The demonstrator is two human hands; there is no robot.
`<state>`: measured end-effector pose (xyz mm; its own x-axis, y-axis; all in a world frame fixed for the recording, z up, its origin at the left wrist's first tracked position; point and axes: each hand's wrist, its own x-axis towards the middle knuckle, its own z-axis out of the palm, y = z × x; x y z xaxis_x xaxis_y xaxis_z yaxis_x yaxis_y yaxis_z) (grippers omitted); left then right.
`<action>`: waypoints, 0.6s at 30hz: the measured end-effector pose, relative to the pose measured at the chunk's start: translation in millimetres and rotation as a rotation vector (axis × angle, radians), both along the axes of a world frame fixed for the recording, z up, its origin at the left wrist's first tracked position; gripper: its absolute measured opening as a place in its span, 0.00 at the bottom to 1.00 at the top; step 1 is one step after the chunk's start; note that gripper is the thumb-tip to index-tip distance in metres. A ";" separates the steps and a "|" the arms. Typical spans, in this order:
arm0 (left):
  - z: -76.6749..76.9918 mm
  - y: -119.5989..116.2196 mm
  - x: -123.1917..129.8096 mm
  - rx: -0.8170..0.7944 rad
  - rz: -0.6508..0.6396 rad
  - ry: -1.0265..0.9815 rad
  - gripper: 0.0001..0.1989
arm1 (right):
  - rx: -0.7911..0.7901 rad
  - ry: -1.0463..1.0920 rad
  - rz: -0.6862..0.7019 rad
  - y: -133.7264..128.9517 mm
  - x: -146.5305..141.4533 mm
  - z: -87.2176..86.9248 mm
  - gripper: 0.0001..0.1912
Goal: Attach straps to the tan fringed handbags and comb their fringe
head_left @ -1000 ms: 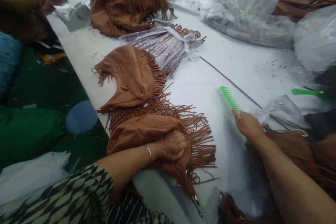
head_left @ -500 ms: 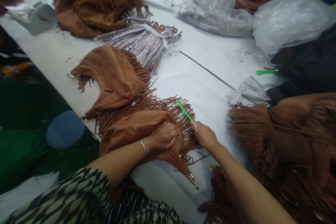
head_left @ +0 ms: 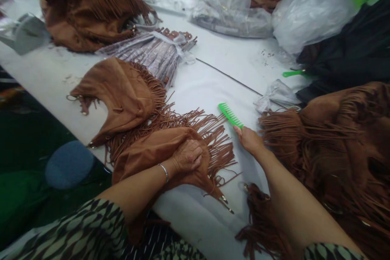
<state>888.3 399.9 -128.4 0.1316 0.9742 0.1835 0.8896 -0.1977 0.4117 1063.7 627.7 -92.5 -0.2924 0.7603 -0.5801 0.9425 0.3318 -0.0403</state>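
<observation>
A brown fringed handbag (head_left: 158, 146) lies flat near the table edge, its fringe (head_left: 217, 142) spread out to the right. My left hand (head_left: 189, 155) rests on the bag with curled fingers, holding its fabric down. In my right hand (head_left: 250, 139) is a green comb (head_left: 230, 115), gripped by its handle, its teeth toward the fringe tips. The comb is at the outer ends of the strands, over the white table. Directly behind, a second fringed bag (head_left: 122, 93) lies with its fringe meeting the first one's.
Bundled straps in plastic (head_left: 149, 53) lie farther back beside a heap of brown bags (head_left: 88, 12). Clear plastic bags (head_left: 313, 18) stand at the back right. More fringed bags (head_left: 335, 142) are piled at right. Another green handle (head_left: 294, 73) lies beside dark cloth. A thin rod (head_left: 228, 76) crosses the table (head_left: 210, 85).
My right hand has drawn the comb rightward, away from the bag, and turned it so its teeth show. The fringe strands lie more spread. My left hand stays on the bag.
</observation>
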 end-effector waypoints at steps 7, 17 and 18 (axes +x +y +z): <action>-1.1 1.1 -1.2 -0.028 -0.009 -0.004 0.08 | 0.009 0.047 -0.028 30.5 -4.9 28.7 0.23; 1.9 3.1 -0.1 0.018 -0.002 -0.007 0.07 | -0.118 0.125 0.007 -86.3 -1.4 -3.2 0.27; 1.8 2.8 -0.1 0.015 0.000 -0.008 0.07 | -0.093 0.123 -0.037 -66.8 3.3 -4.9 0.29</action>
